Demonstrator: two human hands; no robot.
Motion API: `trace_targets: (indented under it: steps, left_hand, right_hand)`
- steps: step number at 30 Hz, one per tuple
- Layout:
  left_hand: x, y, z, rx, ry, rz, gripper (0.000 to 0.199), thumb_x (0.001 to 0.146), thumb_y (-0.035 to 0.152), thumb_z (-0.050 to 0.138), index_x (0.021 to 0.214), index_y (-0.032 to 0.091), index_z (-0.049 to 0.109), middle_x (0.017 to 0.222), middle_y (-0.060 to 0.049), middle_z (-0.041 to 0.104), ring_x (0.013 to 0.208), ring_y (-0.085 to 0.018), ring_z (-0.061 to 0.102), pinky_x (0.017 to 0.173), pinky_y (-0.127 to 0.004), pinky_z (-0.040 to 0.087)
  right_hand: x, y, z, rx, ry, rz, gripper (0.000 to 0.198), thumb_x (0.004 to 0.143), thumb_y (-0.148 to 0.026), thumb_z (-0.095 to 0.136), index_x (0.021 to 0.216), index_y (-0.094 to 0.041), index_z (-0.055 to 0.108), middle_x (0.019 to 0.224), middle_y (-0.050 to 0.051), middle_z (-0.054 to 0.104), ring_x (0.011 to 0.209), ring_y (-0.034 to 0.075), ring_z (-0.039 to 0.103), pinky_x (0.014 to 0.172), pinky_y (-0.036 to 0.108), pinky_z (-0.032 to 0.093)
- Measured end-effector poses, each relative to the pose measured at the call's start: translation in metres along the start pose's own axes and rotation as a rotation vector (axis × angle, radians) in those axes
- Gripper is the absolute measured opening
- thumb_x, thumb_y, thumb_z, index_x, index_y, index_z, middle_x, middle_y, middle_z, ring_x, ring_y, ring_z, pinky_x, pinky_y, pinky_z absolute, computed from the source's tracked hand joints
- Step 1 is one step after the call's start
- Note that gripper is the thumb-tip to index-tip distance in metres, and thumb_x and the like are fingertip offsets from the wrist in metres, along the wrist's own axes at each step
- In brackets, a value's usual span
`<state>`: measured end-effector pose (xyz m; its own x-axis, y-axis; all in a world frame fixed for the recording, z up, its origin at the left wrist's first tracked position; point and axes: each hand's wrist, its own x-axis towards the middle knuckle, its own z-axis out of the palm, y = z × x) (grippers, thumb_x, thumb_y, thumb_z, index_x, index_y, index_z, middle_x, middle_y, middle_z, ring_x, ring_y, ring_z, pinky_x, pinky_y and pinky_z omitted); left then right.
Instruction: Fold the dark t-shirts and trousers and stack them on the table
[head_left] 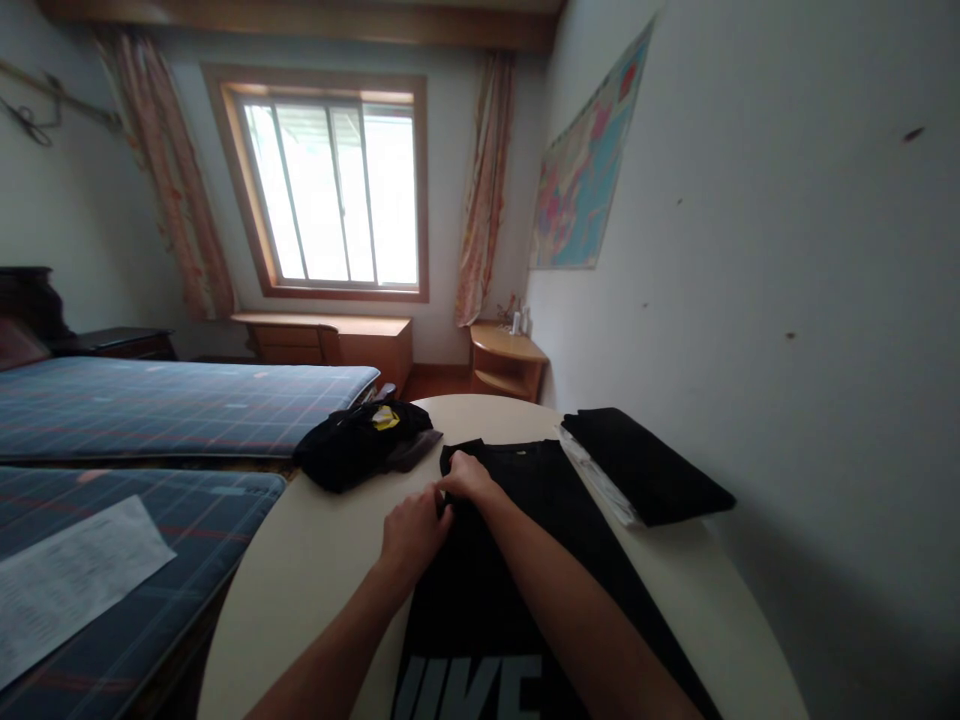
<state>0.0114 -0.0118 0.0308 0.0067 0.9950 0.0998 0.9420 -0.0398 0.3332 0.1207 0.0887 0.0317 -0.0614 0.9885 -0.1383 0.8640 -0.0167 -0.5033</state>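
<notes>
A black T-shirt (465, 600) with pale block lettering lies spread lengthwise on the round cream table (322, 590), its neckline at the far end. My right hand (471, 475) reaches across the shirt and pinches the cloth near its far left corner. Just below it, my left hand (414, 525) has its fingers closed at the shirt's left edge, close to the right fingertips. The cloth inside the fingers is mostly hidden.
A crumpled black garment (352, 445) with a yellow patch sits at the table's far left. Folded dark clothing (645, 465) is stacked at the right, near the wall. Plaid mattresses (187, 400) stand on the left, one bearing a printed sheet (82, 580).
</notes>
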Motion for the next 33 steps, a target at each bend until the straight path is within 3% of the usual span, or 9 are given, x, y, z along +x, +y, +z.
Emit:
trace_targets:
  steps: [3, 8, 11, 14, 18, 21, 26, 30, 33]
  left_hand:
    - [-0.001, 0.003, 0.0, -0.117, 0.001, 0.004, 0.018, 0.084, 0.033, 0.061, 0.097, 0.022, 0.058, 0.09, -0.005, 0.071, 0.089, -0.025, 0.068, 0.073, -0.031, 0.046]
    - [-0.003, 0.011, 0.005, -0.526, 0.035, 0.158, 0.019, 0.079, 0.018, 0.062, 0.094, 0.022, 0.051, 0.094, 0.0, 0.068, 0.068, -0.013, 0.064, 0.067, -0.026, 0.047]
    - [-0.007, 0.019, 0.009, -0.798, -0.022, 0.236, 0.022, 0.081, 0.018, 0.058, 0.101, 0.021, 0.05, 0.104, -0.002, 0.068, 0.059, -0.009, 0.059, 0.06, -0.025, 0.048]
    - [-0.011, 0.027, 0.015, -0.93, -0.102, 0.304, 0.025, 0.084, 0.016, 0.053, 0.108, 0.02, 0.049, 0.114, -0.004, 0.067, 0.066, -0.009, 0.063, 0.064, -0.024, 0.052]
    - [-0.016, 0.032, 0.028, -0.832, -0.072, 0.421, 0.033, 0.082, 0.009, 0.051, 0.113, 0.021, 0.054, 0.124, -0.006, 0.064, 0.106, -0.017, 0.064, 0.089, -0.032, 0.055]
    - [-0.022, 0.032, 0.038, -0.625, -0.049, 0.532, 0.052, 0.08, 0.01, 0.057, 0.13, 0.023, 0.052, 0.143, -0.009, 0.051, 0.134, -0.022, 0.046, 0.112, -0.043, 0.041]
    - [-0.032, 0.036, 0.044, -0.393, -0.171, 0.633, 0.061, 0.087, 0.023, 0.057, 0.145, 0.024, 0.042, 0.155, -0.008, 0.038, 0.144, -0.025, 0.033, 0.12, -0.049, 0.027]
    - [-0.035, 0.038, 0.046, -0.285, -0.18, 0.658, 0.056, 0.09, 0.031, 0.055, 0.145, 0.023, 0.043, 0.155, -0.008, 0.039, 0.143, -0.025, 0.034, 0.121, -0.046, 0.024]
    - [-0.034, 0.036, 0.047, -0.253, -0.189, 0.647, 0.054, 0.092, 0.034, 0.053, 0.144, 0.022, 0.045, 0.153, -0.008, 0.042, 0.142, -0.025, 0.035, 0.121, -0.045, 0.023]
  right_hand:
    - [0.002, 0.007, 0.002, 0.075, 0.033, -0.026, 0.052, 0.066, -0.021, 0.071, 0.118, -0.016, 0.064, 0.115, 0.015, 0.07, 0.11, 0.029, 0.065, 0.089, 0.033, 0.051]
    - [0.005, 0.024, -0.001, 0.23, 0.123, -0.08, 0.059, 0.073, -0.018, 0.063, 0.131, -0.014, 0.054, 0.117, 0.011, 0.069, 0.106, 0.021, 0.066, 0.09, 0.028, 0.05]
    - [0.004, 0.038, -0.011, 0.305, 0.172, -0.113, 0.06, 0.077, -0.014, 0.055, 0.137, -0.014, 0.047, 0.116, 0.01, 0.069, 0.101, 0.018, 0.067, 0.087, 0.027, 0.051]
    - [-0.001, 0.057, -0.025, 0.35, 0.187, -0.147, 0.066, 0.078, -0.007, 0.047, 0.143, -0.018, 0.041, 0.113, 0.006, 0.07, 0.092, 0.016, 0.069, 0.082, 0.027, 0.053]
    - [-0.009, 0.087, -0.043, 0.336, 0.221, -0.187, 0.062, 0.076, -0.003, 0.043, 0.136, -0.017, 0.052, 0.129, 0.007, 0.065, 0.115, 0.017, 0.062, 0.098, 0.029, 0.048]
    - [-0.015, 0.106, -0.048, 0.282, 0.233, -0.187, 0.055, 0.078, -0.004, 0.044, 0.129, -0.013, 0.059, 0.133, 0.01, 0.062, 0.124, 0.019, 0.057, 0.107, 0.033, 0.041]
    - [-0.027, 0.123, -0.043, 0.16, 0.268, -0.152, 0.053, 0.08, -0.009, 0.051, 0.132, -0.01, 0.058, 0.138, 0.015, 0.057, 0.131, 0.022, 0.05, 0.113, 0.036, 0.034]
    - [-0.046, 0.128, -0.038, 0.03, 0.305, -0.144, 0.047, 0.083, -0.015, 0.055, 0.129, -0.015, 0.062, 0.149, 0.013, 0.044, 0.133, 0.024, 0.047, 0.112, 0.035, 0.034]
    - [-0.067, 0.132, -0.035, -0.157, 0.279, -0.14, 0.04, 0.091, -0.026, 0.051, 0.128, -0.023, 0.064, 0.147, 0.009, 0.047, 0.13, 0.027, 0.048, 0.108, 0.039, 0.038]
